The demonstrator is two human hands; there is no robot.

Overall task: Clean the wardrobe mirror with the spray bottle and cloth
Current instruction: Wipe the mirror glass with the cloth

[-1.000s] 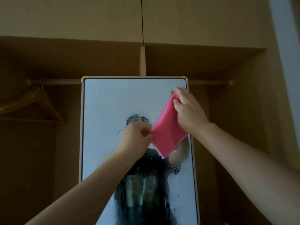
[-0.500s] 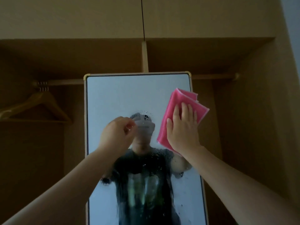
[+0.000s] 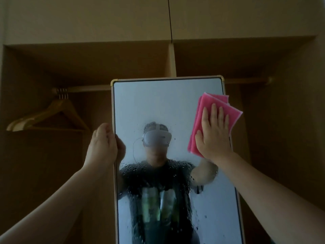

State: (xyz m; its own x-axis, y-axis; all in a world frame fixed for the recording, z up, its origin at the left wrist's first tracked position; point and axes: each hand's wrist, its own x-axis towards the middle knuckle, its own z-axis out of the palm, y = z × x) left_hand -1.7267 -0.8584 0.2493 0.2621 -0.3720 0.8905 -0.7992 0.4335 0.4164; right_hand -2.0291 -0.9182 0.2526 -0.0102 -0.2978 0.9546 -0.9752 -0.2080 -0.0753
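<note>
A tall framed mirror [image 3: 158,106] stands upright in front of the open wardrobe, its glass speckled with spray droplets across the middle. My right hand [image 3: 213,136] lies flat, fingers spread, pressing a folded pink cloth [image 3: 205,103] against the glass near the mirror's upper right edge; part of the cloth sticks out past the frame. My left hand [image 3: 102,147] grips the mirror's left frame edge at mid height, fingers curled round it. No spray bottle is in view.
Behind the mirror is a wooden wardrobe with a hanging rail [image 3: 84,88] and wooden hangers [image 3: 47,117] at the left. A vertical divider [image 3: 171,60] splits the upper shelf. Closed cupboard doors run along the top.
My left hand let go of the cloth and moved left to grasp the mirror's frame. My right hand flattened the cloth onto the glass and slid it toward the right edge.
</note>
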